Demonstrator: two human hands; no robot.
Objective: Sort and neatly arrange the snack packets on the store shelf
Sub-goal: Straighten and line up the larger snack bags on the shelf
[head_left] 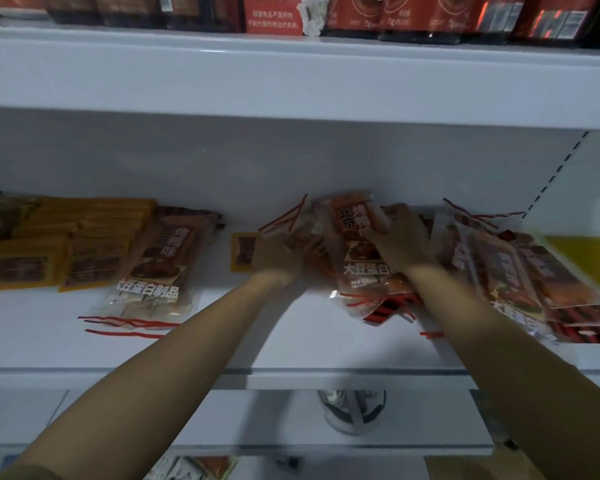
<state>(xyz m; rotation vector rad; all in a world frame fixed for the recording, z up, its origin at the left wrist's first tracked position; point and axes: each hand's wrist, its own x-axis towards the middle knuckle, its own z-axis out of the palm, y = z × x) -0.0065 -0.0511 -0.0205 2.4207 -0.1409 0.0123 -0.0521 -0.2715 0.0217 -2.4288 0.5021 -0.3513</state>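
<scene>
Head cam, looking at a white store shelf (291, 341). Landmark = the orange roast-duck-flavour snack packet (355, 251) lying mid-shelf, its red-striped end toward the shelf's front lip. Right hand (397, 237) rests on top of that packet's right side, fingers spread and bent over its upper half, gripping it. Left hand (278, 258) is just left of the packet, on a loose bunch of similar packets (305, 233) w/ red zigzag edges; image is blurred there, so can't tell if those fingers are curled or flat. Small yellow packet (241, 252) sits just left of the left hand. Further left of the landmark: a flat stack of same-type orange packets (160, 268), then rows of yellow packets (66, 247). Right of the landmark: an overlapping pile of more orange packets (520, 278). Above it, upper shelf w/ red boxes (378, 12).
</scene>
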